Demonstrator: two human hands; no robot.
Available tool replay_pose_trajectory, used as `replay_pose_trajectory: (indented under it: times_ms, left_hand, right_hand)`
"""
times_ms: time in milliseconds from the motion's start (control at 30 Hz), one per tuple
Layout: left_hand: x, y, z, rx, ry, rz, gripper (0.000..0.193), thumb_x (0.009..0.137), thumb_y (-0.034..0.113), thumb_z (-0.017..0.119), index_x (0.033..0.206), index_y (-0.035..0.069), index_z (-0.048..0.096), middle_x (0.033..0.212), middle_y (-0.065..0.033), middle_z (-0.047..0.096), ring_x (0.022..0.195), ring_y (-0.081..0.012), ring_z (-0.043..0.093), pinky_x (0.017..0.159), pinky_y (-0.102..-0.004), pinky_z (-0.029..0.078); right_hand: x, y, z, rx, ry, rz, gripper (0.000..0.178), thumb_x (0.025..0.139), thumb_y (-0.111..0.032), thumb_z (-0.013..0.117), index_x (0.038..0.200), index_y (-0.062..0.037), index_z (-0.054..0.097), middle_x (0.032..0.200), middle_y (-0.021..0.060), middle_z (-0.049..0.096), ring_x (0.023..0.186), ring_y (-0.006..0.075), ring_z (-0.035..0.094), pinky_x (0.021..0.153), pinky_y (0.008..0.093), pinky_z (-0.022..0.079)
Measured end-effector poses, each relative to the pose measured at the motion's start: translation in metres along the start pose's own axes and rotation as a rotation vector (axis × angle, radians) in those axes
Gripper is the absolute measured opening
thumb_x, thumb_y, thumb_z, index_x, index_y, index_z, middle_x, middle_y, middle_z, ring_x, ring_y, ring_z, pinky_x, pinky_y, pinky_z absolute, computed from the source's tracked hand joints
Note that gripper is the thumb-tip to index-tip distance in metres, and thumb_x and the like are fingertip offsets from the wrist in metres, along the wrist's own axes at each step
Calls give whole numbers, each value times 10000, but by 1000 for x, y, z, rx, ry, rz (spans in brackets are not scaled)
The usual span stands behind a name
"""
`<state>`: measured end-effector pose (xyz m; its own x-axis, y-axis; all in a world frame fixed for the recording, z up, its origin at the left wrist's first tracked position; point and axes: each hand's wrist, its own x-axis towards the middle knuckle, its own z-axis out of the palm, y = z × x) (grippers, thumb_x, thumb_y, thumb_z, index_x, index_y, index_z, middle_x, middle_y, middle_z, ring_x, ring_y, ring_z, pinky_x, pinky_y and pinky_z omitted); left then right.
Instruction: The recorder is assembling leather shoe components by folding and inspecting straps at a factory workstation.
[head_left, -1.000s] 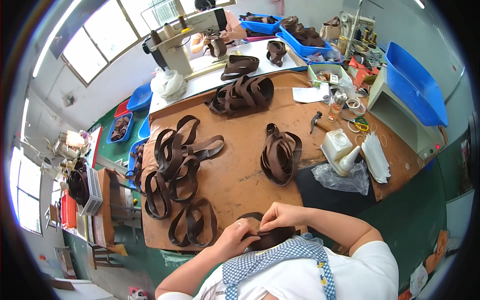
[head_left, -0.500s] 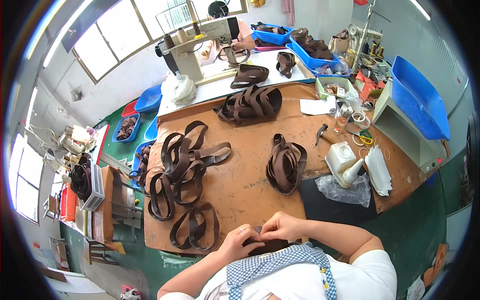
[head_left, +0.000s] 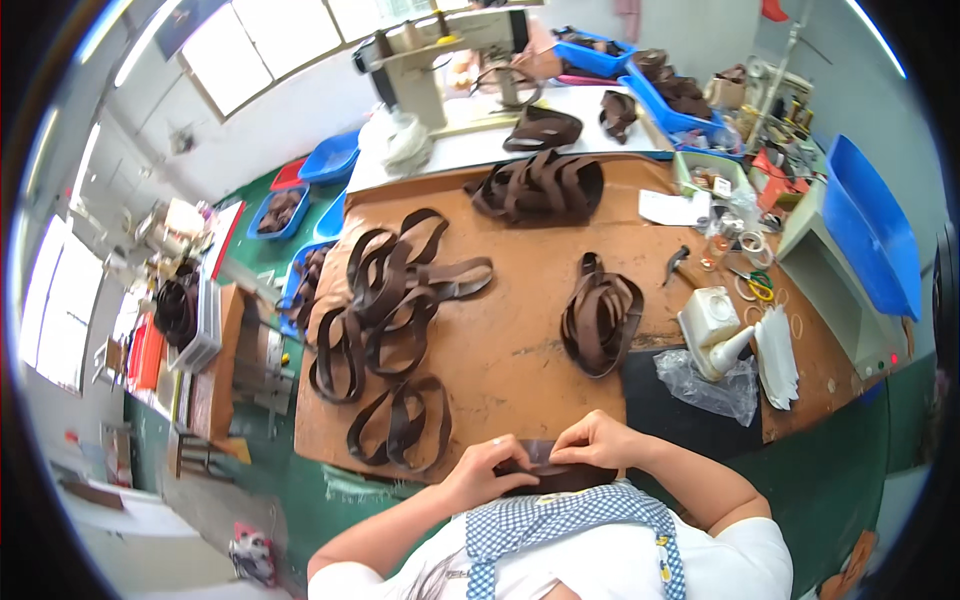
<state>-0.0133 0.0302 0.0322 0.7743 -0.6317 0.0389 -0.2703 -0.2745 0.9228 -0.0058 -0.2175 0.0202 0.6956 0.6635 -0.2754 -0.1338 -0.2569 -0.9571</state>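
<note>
At the table's near edge, close to my body, I hold a dark brown strap. My left hand pinches it on the left, while my right hand grips it with bent fingers on the right. A short stretch of strap shows between the two hands; its ends are hidden. Left of my hands lies a brown strap loop, and beyond it a loose spread of similar loops. A bundle of coiled straps rests farther up, ahead of my right hand.
On the right are a black mat, a white plastic bottle, clear plastic wrap, scissors and a metal box. A larger strap pile lies at the back, before a sewing machine where another person sits.
My hands have moved slightly apart, and more of the strap shows between them. The whole view has shifted, with the table appearing higher and farther right.
</note>
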Motion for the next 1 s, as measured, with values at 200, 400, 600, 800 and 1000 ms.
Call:
replay_pose_trajectory:
  times_ms: [200,400,600,800,1000]
  left_hand:
    - [3,3,0,47,-21,95,221,740,53,771,843,29,577,807,-94,593,751,-259,618,657,-333,496]
    - [12,-11,4,-22,-21,73,252,733,63,778,865,26,567,804,-92,589,756,-246,610,681,-335,496]
    - [14,-28,-15,-85,-138,-165,219,817,152,763,872,-7,622,795,-84,630,725,-150,604,646,-295,486]
    - [39,-60,-75,721,281,210,138,752,59,720,794,33,591,843,-111,599,897,-321,581,821,-385,459]
    - [6,-167,-95,607,600,-460,321,790,144,726,995,2,523,976,-201,601,905,-382,591,761,-429,487]
  right_hand:
    - [-3,-12,3,19,15,53,170,856,-147,685,936,-5,734,779,73,717,710,99,633,685,261,506]
    - [9,-7,-1,45,45,72,179,858,-152,679,928,7,722,758,73,708,692,98,619,662,264,499]
    - [22,-12,13,-228,113,-135,154,844,-155,664,923,-33,716,777,163,690,659,253,669,645,331,518]
    - [69,10,-11,-436,370,-161,196,870,-232,664,920,-43,636,806,179,671,749,359,660,645,418,518]
    - [156,153,-4,-1141,481,-180,112,780,-118,685,841,-67,606,783,105,633,800,290,621,771,401,463]
